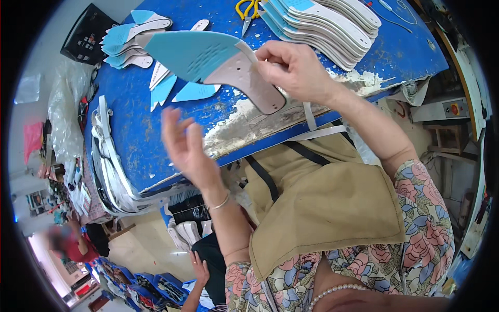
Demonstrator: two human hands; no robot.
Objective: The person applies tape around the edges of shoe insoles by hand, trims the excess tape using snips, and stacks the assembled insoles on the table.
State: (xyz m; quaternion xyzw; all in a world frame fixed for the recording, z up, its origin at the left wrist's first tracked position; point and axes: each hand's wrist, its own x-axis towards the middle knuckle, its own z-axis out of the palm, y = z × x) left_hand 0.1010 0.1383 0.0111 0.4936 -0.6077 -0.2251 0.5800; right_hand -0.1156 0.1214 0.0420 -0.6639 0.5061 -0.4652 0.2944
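Observation:
My right hand (296,70) pinches the edge of a flat blue-and-beige shoe piece (221,70) and holds it up above the table. The piece has a perforated blue part and a curved beige part with small holes. A narrow white strip (246,52) lies along its edge beside my fingertips; whether it is stuck down I cannot tell. Left of the piece and apart from it, my left hand (187,143) is raised with its fingers spread, somewhat blurred and holding nothing. Beneath the held piece, more blue pieces (195,92) lie loose on the blue table (135,140).
A tall stack of similar pieces (322,31) stands back right, beside yellow-handled scissors (247,15). Another pile (130,39) sits back left. White strips (104,145) hang over the table's left edge. A co-worker's hand (199,268) rests on dark cloth below.

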